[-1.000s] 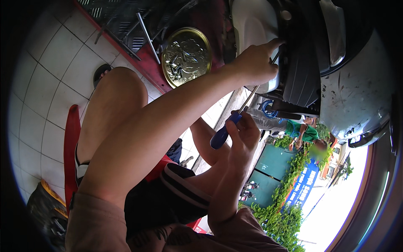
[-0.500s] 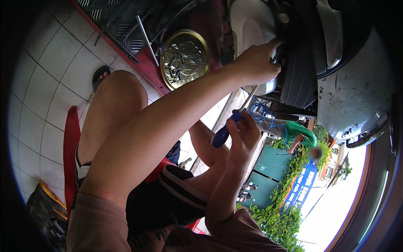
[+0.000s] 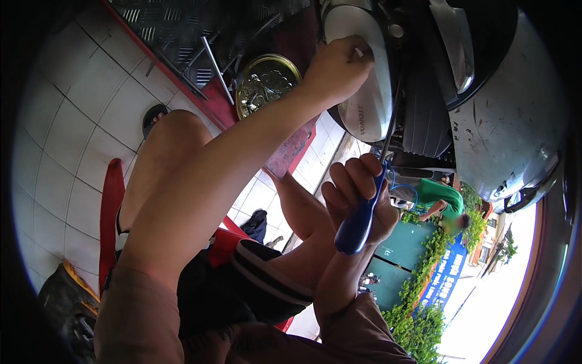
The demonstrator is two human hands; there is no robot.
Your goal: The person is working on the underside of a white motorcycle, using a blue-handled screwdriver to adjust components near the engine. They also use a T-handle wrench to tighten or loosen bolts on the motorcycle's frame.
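My right hand (image 3: 357, 200) grips the blue handle of a screwdriver (image 3: 359, 221). The shaft runs up past the silver engine cover (image 3: 371, 109) into the dark gap beside it on the motorbike; the tip is lost in shadow. In front of that cover is my left hand (image 3: 339, 68), fingers curled into a pinch. What those fingers hold, if anything, is hidden. Below and left of the left hand, a round gold tray (image 3: 239, 100) carries several small metal parts.
A metal rod (image 3: 217, 70) lies by the tray on a red-edged platform (image 3: 221, 109). The scuffed grey body panel (image 3: 509, 142) fills the right side. Behind, a person in a green top (image 3: 439, 195) bends near a blue hose. White floor tiles (image 3: 79, 145) spread at left.
My left hand has left the screwdriver shaft and moved left over the silver cover, its fingers now curled in. My right hand has moved right with the screwdriver, which stands more upright.
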